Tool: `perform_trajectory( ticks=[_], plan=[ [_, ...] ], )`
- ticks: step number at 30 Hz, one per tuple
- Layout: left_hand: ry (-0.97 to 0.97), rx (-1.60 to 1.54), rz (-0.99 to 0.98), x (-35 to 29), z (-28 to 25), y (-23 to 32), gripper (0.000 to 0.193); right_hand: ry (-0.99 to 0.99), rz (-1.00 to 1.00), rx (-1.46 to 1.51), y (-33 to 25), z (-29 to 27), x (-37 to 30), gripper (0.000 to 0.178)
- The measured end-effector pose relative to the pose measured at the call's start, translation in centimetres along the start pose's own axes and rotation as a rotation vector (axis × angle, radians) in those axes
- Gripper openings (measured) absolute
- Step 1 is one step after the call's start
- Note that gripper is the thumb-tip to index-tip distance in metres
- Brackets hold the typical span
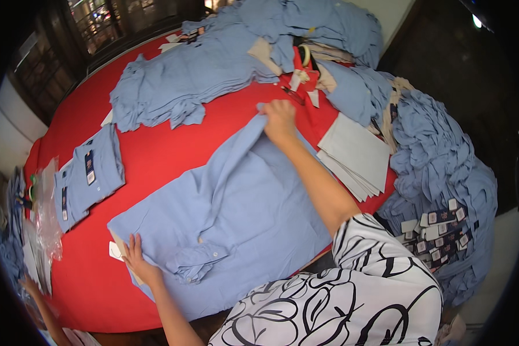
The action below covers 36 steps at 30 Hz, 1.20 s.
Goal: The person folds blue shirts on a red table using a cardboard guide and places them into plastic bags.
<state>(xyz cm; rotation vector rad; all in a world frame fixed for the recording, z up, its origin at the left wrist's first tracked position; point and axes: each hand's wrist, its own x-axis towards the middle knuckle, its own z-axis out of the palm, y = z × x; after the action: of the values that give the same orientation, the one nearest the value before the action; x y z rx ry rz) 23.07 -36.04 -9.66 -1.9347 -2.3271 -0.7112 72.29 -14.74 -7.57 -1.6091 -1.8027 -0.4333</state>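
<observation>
A light blue shirt [259,202] lies spread in front of me, with a buttoned cuff [213,254] folded over its near part. My right hand [281,120] is closed on a far edge of the shirt and holds that cloth lifted, so slanting creases run from it. At the shirt's left end, my left hand [141,259] rests with fingers stretched out on the cloth. Beside those fingers a white tag [117,251] sticks out, next to a beige edge. The underside of the shirt is hidden.
Folded blue shirts with dark tags [92,173] lie left on the red tabletop [155,155]. Blue garments [184,81] are stacked at the back and heaped [438,155] at the right. White sheets [357,153] lie near my right arm. Another person's hand [30,285] shows lower left.
</observation>
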Motion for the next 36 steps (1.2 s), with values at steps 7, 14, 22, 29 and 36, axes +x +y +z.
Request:
perform_trajectory(
  ticks=[7,14,22,29,36],
  plan=[
    [-0.072,0.013,0.050,-0.1,0.1,-1.5,0.061,-0.302,0.412,-0.147,3.4,-11.8,-11.4,0.049],
    [-0.298,0.030,0.132,0.5,-3.1,-1.0,0.079,-0.387,0.290,0.108,0.5,-3.7,-9.1,0.056],
    [-0.224,0.050,0.183,0.0,-2.1,-2.2,0.078,-0.441,0.548,-0.173,0.8,-2.8,-7.3,0.066],
    [-0.007,-0.019,0.421,-0.1,-3.2,-2.4,0.067,-0.535,-0.172,0.591,-22.6,-9.6,-16.0,0.048],
    [-0.011,-0.189,0.340,0.0,-2.9,-3.2,0.051,-0.830,-0.117,0.687,-27.7,-11.7,-18.9,0.044]
  ],
)
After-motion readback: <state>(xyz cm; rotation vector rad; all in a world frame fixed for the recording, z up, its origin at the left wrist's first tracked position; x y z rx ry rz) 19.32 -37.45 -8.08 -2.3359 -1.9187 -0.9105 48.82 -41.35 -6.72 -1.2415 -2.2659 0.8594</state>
